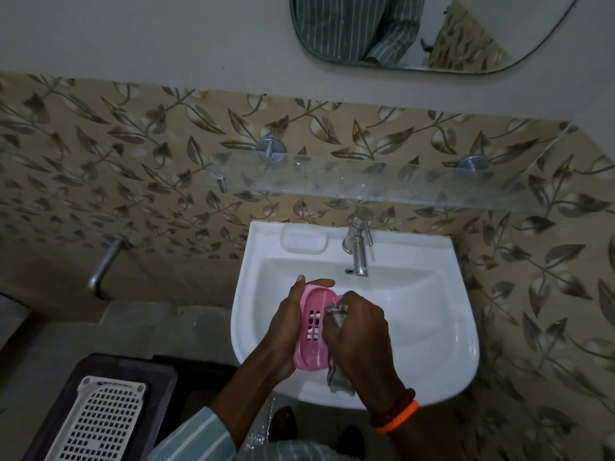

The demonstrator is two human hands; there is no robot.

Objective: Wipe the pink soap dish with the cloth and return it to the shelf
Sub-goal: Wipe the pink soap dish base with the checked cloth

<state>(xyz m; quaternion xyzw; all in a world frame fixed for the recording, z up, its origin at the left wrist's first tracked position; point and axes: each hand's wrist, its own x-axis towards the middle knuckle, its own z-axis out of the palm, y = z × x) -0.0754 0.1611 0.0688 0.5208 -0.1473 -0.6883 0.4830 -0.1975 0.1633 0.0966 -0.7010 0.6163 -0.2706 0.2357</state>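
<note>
Bare hands, left (283,331) and right (361,341). Green-grey sleeve with pale stripes (196,434) rolled back on the left forearm. Dark red bead bracelet (394,407) and plain orange band (399,417) side by side around the right wrist.
</note>
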